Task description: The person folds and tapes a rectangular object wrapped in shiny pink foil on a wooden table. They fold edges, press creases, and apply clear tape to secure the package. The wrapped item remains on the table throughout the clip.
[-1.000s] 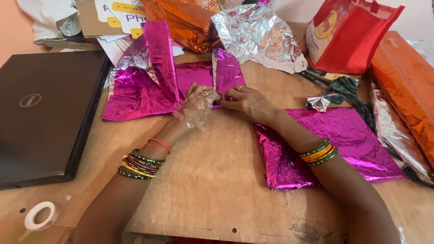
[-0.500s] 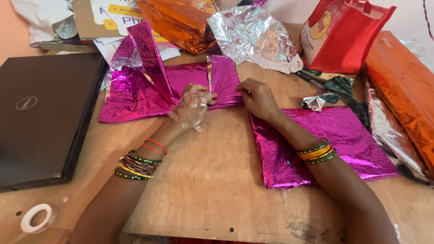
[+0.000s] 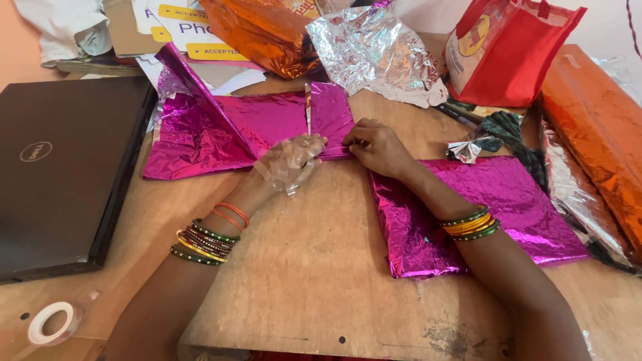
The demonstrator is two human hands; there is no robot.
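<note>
Left hand, clear tape stuck on fingers, pressed magenta foil sheet; right hand pinched its folded edge; second magenta sheet under right forearm; laptop lay left.

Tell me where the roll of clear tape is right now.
In the head view, the roll of tape lies at the bottom-left corner, just below the closed black laptop and left of the person's left forearm.

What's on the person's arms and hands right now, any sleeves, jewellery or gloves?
No sleeves or gloves show. The left wrist carries a stack of bangles: orange, green, dark and gold. The right wrist has fewer bangles, green and yellow-gold. A ring sits on a left finger.
</note>
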